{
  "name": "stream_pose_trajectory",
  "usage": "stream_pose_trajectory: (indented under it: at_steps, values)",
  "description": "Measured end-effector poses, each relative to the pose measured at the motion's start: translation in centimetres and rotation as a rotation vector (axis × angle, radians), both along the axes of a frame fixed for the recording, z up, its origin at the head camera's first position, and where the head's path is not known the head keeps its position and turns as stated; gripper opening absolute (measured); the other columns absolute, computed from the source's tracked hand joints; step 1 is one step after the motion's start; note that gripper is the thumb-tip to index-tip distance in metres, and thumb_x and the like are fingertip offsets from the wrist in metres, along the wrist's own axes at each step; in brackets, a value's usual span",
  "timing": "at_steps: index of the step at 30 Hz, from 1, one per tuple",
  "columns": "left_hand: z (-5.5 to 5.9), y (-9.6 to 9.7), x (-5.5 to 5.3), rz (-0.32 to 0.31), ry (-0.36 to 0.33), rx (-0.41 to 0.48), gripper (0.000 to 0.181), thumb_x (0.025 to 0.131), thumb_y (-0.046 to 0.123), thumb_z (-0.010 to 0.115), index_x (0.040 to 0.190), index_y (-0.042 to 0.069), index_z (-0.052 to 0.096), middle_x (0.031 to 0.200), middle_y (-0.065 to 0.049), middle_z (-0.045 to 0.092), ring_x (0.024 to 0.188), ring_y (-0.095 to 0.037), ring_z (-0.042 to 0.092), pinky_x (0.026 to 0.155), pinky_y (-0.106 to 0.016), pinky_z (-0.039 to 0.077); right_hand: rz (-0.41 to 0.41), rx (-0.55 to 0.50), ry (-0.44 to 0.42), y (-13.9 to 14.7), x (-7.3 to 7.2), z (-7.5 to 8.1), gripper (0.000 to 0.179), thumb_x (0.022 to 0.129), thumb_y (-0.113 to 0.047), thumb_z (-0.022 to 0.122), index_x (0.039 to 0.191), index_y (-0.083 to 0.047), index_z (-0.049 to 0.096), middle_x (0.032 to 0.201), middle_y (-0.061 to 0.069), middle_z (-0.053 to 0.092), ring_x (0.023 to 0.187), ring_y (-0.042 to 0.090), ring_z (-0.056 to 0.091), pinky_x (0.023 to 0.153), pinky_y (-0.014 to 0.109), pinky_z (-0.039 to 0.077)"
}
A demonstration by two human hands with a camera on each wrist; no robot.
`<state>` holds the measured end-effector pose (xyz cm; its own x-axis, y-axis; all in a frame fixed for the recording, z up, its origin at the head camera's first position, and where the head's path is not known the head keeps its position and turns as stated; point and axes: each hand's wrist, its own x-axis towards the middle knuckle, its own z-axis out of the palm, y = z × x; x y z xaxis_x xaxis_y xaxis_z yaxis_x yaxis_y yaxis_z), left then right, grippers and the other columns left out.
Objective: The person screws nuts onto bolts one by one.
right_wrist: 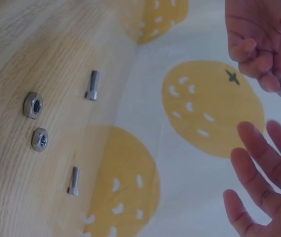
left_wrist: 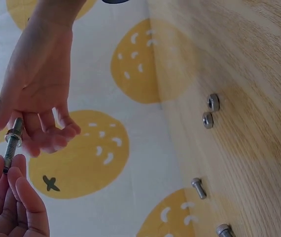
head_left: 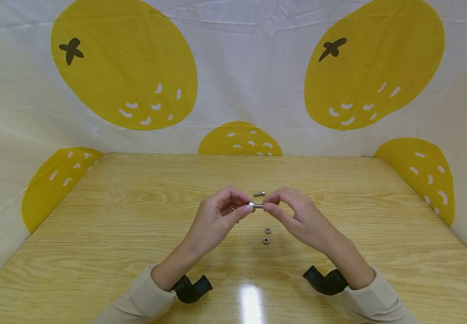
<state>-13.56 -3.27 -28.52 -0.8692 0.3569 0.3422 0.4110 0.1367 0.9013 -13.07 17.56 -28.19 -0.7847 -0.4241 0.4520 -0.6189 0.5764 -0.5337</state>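
Observation:
In the head view my left hand [head_left: 221, 213] pinches one end of a metal bolt [head_left: 258, 206] above the table. The left wrist view shows a ring-like nut [left_wrist: 14, 136] partway along this bolt. My right hand [head_left: 298, 216] is at the bolt's other end, thumb and forefinger on either side. From the right wrist its fingers [right_wrist: 263, 173] look spread and loosely extended, with a small gap to the nut. Below the hands two loose nuts lie on the table, a nearer nut [head_left: 266, 240] and a farther nut [head_left: 268, 230].
Past the hands a loose socket-head bolt [head_left: 259, 194] lies on the wooden table [head_left: 136, 243]. The right wrist view shows a second loose bolt [right_wrist: 74, 181]. A white cloth [head_left: 249, 67] with yellow fruit prints hangs behind and at both sides.

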Motion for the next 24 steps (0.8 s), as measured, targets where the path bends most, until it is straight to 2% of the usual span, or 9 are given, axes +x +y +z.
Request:
stream_pose_trajectory:
  at_steps: [3, 5, 10, 16, 20, 24]
  values:
    - [-0.02, -0.04, -0.01, 0.005, 0.012, -0.002, 0.013, 0.088, 0.014, 0.065, 0.098, 0.006, 0.063, 0.088, -0.008, 0.065, 0.073, -0.015, 0.059, 0.065, -0.023, 0.051, -0.003, -0.003, 0.009, -0.06, 0.16, 0.12, 0.028, 0.086, -0.020, 0.067, 0.111, -0.012, 0.057, 0.098, -0.007, 0.061, 0.092, 0.007, 0.055, 0.079, 0.030, 0.049]
    - [-0.03, -0.06, -0.01, 0.008, 0.017, -0.004, 0.013, 0.088, 0.014, 0.065, 0.098, 0.006, 0.063, 0.088, -0.008, 0.065, 0.073, -0.015, 0.059, 0.064, -0.022, 0.051, 0.011, -0.006, 0.047, -0.09, 0.15, 0.11, 0.034, 0.083, -0.017, 0.071, 0.112, -0.011, 0.055, 0.099, -0.006, 0.061, 0.093, 0.008, 0.055, 0.080, 0.030, 0.049]
    - [-0.04, -0.08, -0.02, 0.012, 0.008, -0.006, 0.013, 0.088, 0.014, 0.065, 0.098, 0.006, 0.063, 0.088, -0.007, 0.065, 0.073, -0.015, 0.059, 0.064, -0.023, 0.051, 0.050, -0.005, 0.137, -0.10, -0.04, -0.07, 0.029, 0.080, -0.008, 0.071, 0.103, -0.010, 0.053, 0.097, -0.005, 0.060, 0.091, 0.008, 0.055, 0.080, 0.029, 0.049]
    - [-0.01, -0.09, -0.04, 0.013, 0.008, -0.005, 0.014, 0.088, 0.015, 0.065, 0.098, 0.007, 0.063, 0.088, -0.007, 0.065, 0.073, -0.014, 0.060, 0.065, -0.024, 0.051, 0.065, -0.014, 0.177, -0.03, -0.17, -0.30, 0.026, 0.080, -0.006, 0.071, 0.100, -0.010, 0.055, 0.095, -0.006, 0.060, 0.089, 0.007, 0.054, 0.078, 0.027, 0.048]
    - [0.03, -0.08, -0.02, 0.005, 0.009, -0.004, 0.014, 0.088, 0.015, 0.065, 0.099, 0.007, 0.063, 0.088, -0.007, 0.065, 0.073, -0.015, 0.060, 0.065, -0.025, 0.051, 0.078, -0.028, 0.170, -0.02, -0.23, -0.45, 0.018, 0.083, -0.007, 0.067, 0.097, -0.012, 0.057, 0.094, -0.006, 0.059, 0.088, 0.007, 0.053, 0.077, 0.027, 0.048]
    - [0.07, -0.09, 0.03, -0.001, 0.003, -0.002, 0.014, 0.088, 0.015, 0.065, 0.098, 0.006, 0.063, 0.088, -0.008, 0.065, 0.073, -0.015, 0.060, 0.065, -0.026, 0.052, 0.087, -0.029, 0.117, -0.09, -0.20, -0.46, 0.005, 0.090, -0.011, 0.061, 0.092, -0.014, 0.058, 0.092, -0.007, 0.060, 0.088, 0.006, 0.053, 0.077, 0.028, 0.047]
